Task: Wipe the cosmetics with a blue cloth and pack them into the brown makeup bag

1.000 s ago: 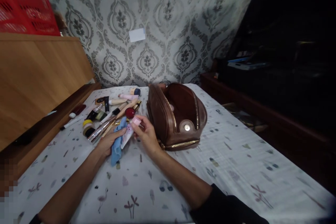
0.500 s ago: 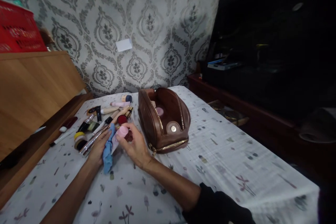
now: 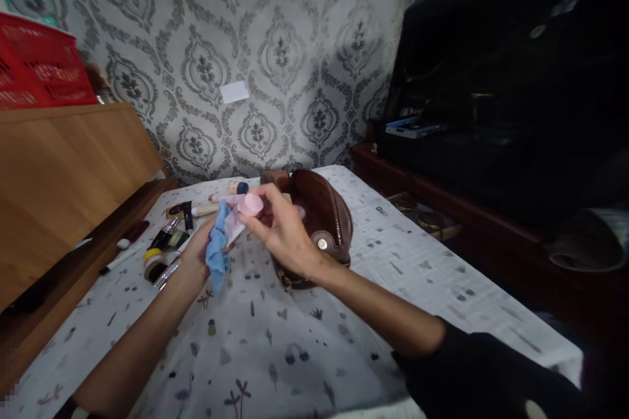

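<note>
My left hand (image 3: 197, 254) is closed on a light blue cloth (image 3: 217, 255), which lies against the body of a pale tube with a pink cap (image 3: 251, 204). The thumb and fingers of my right hand (image 3: 289, 236) pinch this tube at its cap end. Both hands are raised above the bed-like white printed sheet (image 3: 275, 347). Right behind my right hand stands an open brown toiletry bag (image 3: 345, 213) with a brass zip; the hand hides its left side. Something pink shows inside it.
Left of the bag lie several cosmetics, among them a yellow-lidded jar (image 3: 153, 256), a dark-capped bottle (image 3: 239, 188) and a pink tube (image 3: 223, 198). A wooden panel (image 3: 73, 163) bounds the left, with a red basket (image 3: 42, 62) on it. A large black screen (image 3: 491, 105) stands right.
Both hands have moved up and to the right with the cloth and the pink-capped tube. My right hand now covers part of the bag. The camera view has shifted slightly.
</note>
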Demonstrator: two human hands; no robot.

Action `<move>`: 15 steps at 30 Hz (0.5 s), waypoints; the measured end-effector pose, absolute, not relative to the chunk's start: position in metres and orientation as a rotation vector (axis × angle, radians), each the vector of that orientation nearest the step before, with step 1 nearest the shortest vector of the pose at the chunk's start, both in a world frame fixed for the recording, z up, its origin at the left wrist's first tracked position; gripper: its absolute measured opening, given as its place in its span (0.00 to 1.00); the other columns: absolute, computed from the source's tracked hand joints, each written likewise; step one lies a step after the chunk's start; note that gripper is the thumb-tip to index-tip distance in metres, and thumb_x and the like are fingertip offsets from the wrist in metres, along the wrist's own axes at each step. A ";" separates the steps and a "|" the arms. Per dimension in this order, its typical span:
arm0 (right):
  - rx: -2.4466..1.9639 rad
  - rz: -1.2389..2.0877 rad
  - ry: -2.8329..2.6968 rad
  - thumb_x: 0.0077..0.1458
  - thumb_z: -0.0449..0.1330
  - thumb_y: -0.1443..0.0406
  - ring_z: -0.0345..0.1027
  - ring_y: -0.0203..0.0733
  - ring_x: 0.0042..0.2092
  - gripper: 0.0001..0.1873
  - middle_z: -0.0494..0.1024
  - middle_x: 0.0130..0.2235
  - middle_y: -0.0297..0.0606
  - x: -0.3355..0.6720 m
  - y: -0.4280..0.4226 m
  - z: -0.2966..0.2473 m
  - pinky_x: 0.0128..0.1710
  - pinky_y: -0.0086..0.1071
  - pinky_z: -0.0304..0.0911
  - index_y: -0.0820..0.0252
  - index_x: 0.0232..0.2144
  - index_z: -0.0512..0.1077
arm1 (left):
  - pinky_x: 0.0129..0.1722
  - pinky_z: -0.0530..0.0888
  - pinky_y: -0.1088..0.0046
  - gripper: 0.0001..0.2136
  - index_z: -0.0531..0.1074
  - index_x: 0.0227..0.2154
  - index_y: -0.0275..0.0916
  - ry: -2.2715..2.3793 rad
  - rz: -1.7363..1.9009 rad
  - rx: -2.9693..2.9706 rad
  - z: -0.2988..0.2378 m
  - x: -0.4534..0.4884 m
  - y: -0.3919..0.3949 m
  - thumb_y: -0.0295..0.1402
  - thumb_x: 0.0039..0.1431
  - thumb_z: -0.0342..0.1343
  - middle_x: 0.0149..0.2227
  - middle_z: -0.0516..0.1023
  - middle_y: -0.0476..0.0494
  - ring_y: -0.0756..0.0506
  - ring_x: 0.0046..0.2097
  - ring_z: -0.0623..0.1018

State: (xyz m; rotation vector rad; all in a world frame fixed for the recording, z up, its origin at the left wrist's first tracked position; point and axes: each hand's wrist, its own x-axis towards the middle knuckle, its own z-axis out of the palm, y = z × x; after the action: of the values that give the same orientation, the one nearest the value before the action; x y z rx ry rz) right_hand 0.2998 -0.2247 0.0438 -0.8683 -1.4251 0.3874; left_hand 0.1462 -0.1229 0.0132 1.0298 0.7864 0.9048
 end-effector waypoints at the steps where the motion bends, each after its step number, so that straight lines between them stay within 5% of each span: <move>1: -0.857 0.420 -1.402 0.56 0.62 0.60 0.68 0.41 0.39 0.11 0.71 0.38 0.34 0.306 -0.224 0.047 0.39 0.33 0.65 0.56 0.39 0.65 | 0.12 0.63 0.83 0.13 0.75 0.41 0.36 0.726 0.883 1.001 0.020 0.154 -0.125 0.39 0.57 0.60 0.20 0.73 0.54 0.56 0.14 0.65; 9: -0.783 0.593 -1.287 0.50 0.68 0.56 0.67 0.35 0.31 0.18 0.70 0.34 0.30 0.343 -0.234 0.061 0.30 0.30 0.68 0.56 0.35 0.65 | 0.09 0.61 0.84 0.12 0.74 0.42 0.33 0.541 0.845 1.025 0.045 0.185 -0.137 0.38 0.62 0.56 0.22 0.76 0.48 0.51 0.18 0.74; 15: -0.835 0.676 -1.154 0.45 0.72 0.54 0.68 0.35 0.31 0.21 0.74 0.33 0.31 0.345 -0.238 0.057 0.33 0.30 0.67 0.57 0.35 0.69 | 0.11 0.63 0.82 0.16 0.74 0.42 0.34 0.522 0.935 1.128 0.044 0.188 -0.150 0.37 0.53 0.64 0.23 0.77 0.49 0.51 0.18 0.74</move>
State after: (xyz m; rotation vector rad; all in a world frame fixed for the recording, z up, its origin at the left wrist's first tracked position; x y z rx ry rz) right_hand 0.3450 -0.2376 0.0566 -0.8352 -1.1538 0.6763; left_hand 0.1877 -0.1497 0.0437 1.1281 0.5216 0.9351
